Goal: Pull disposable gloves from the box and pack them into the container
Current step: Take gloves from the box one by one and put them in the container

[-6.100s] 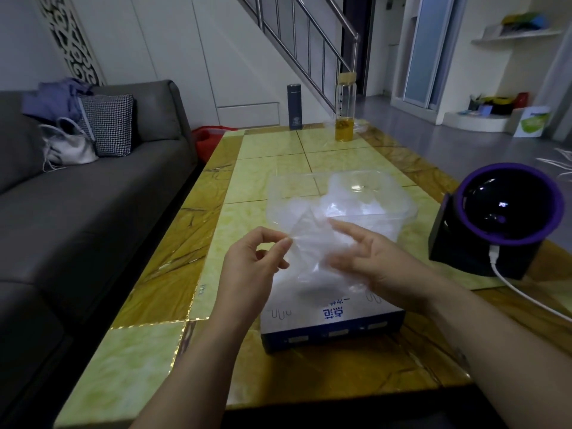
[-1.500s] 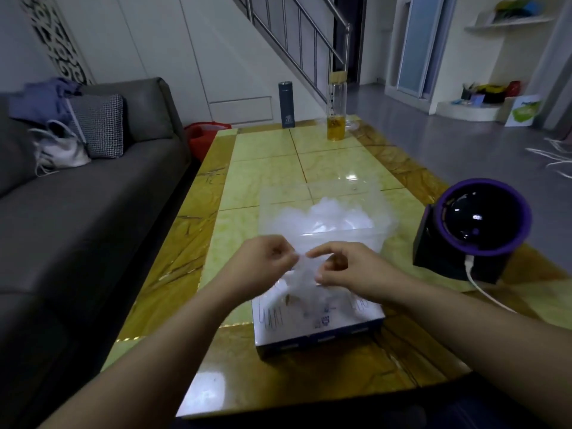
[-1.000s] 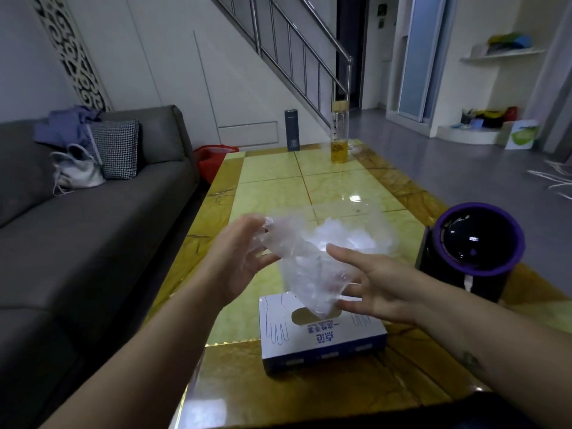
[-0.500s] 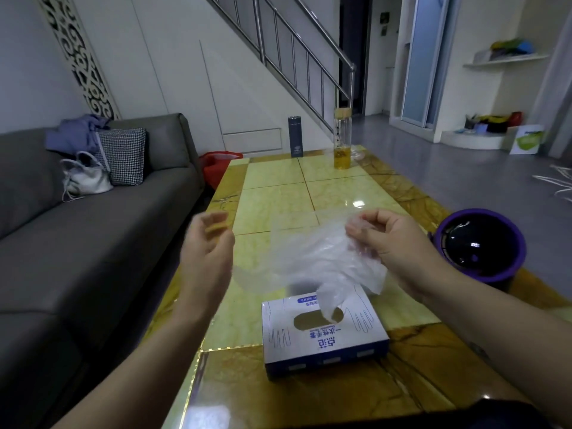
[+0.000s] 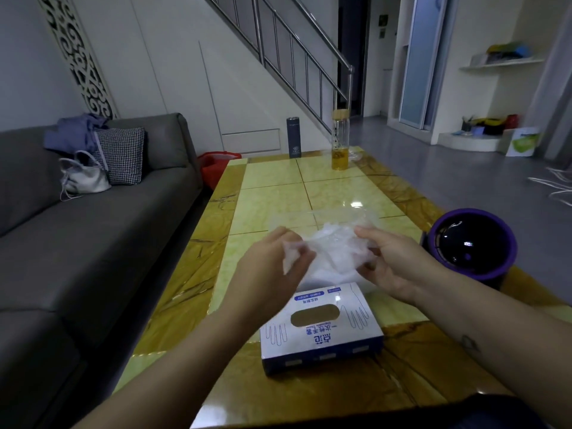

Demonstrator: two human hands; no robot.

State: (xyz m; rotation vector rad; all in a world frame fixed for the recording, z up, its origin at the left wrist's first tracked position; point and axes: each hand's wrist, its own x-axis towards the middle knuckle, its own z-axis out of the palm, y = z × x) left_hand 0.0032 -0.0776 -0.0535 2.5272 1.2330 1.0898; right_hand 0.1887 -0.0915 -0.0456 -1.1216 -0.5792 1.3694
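Gripped the thin clear glove (image 5: 334,252) from both ends! Curled the left hand (image 5: 272,261) round 1 bunched edge and pinched the other edge in the right hand (image 5: 393,264), thumb on top of the film. Had the sheet scrunched between the 2 hands, most likely to squash something so floppy into a wad small enough to pack. Held it in the air at the near side of the clear container (image 5: 297,215), well placed for a short push down onto the white heap seemingly inside already. Had the box (image 5: 322,326) lying flat on the worktop (image 5: 278,187), just nearer the body than the container, oval slot facing up for an easy upward pull. Looked a tidy line-up: draw from the slot, carry forward, stuff into the container, no sideways reach. Saw no glove tail poking out of the slot, so probably needed a dig inside for the next 1. Spotted the purple-rimmed round gadget (image 5: 473,246) off to the right, the tall bottle (image 5: 340,140) and dark flask (image 5: 293,137) at the far end, all well apart from the action. Could not tell the number left in the box.
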